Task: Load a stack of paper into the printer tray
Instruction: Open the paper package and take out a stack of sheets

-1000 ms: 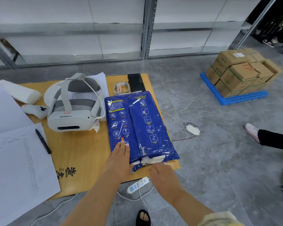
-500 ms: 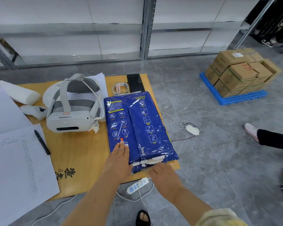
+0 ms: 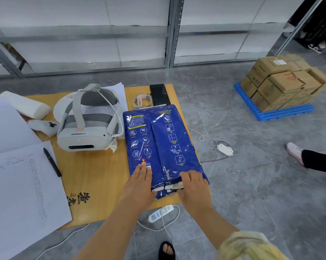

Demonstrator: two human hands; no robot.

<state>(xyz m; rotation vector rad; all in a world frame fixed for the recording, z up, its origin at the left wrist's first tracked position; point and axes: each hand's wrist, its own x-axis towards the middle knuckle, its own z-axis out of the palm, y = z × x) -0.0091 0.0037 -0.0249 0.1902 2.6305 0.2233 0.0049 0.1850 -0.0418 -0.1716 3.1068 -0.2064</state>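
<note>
A blue glossy plastic-wrapped ream of paper (image 3: 161,145) lies flat near the centre of the frame, on the right part of a low orange-brown wooden table (image 3: 94,177), its near end torn open so that white sheet edges show. The left hand (image 3: 139,184) lies palm-down on the near left part of the wrapper, fingers straight and close together, gripping nothing. The right hand (image 3: 193,186) rests on the near right corner of the pack, its fingers bent over the torn end beside the white edges; whether they pinch the wrapper or only press on it cannot be told. Left of the ream sits a white and grey VR headset (image 3: 87,124) on a sheet of paper, and at the far left an open lined notebook (image 3: 21,188) carries a black pen (image 3: 52,162). Beyond the ream lie a roll of clear tape (image 3: 142,101) and a black flat phone (image 3: 159,94). A white power strip (image 3: 161,212) lies on the grey floor below the table edge. At the upper right, brown cardboard boxes (image 3: 282,81) are stacked on a blue plastic pallet (image 3: 286,111).
</note>
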